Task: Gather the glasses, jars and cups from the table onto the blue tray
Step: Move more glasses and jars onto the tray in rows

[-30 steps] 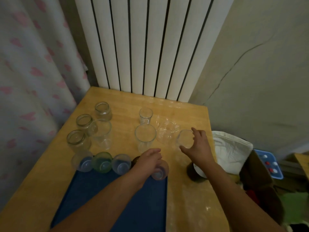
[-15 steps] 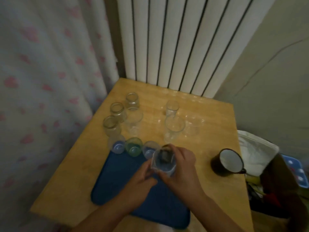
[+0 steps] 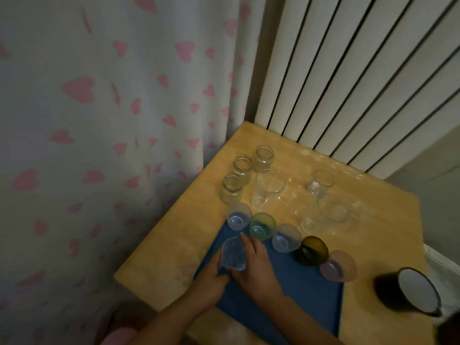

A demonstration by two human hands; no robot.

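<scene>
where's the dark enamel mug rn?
Head view, far right: the dark enamel mug sits on the bare table, off the blue tray, right of the pink cup.

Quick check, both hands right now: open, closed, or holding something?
Left hand: closed on the clear glass over the blue tray.
Right hand: closed on the same clear glass, fingers wrapped round its far side.

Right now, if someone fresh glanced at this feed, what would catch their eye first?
Both hands, left hand and right hand, close around a clear glass over the near-left part of the blue tray. Along the tray's far edge runs a row of tinted cups, among them a green cup and a dark amber cup. Behind, clear jars cluster on the wooden table, and a black enamel mug sits far right.
</scene>
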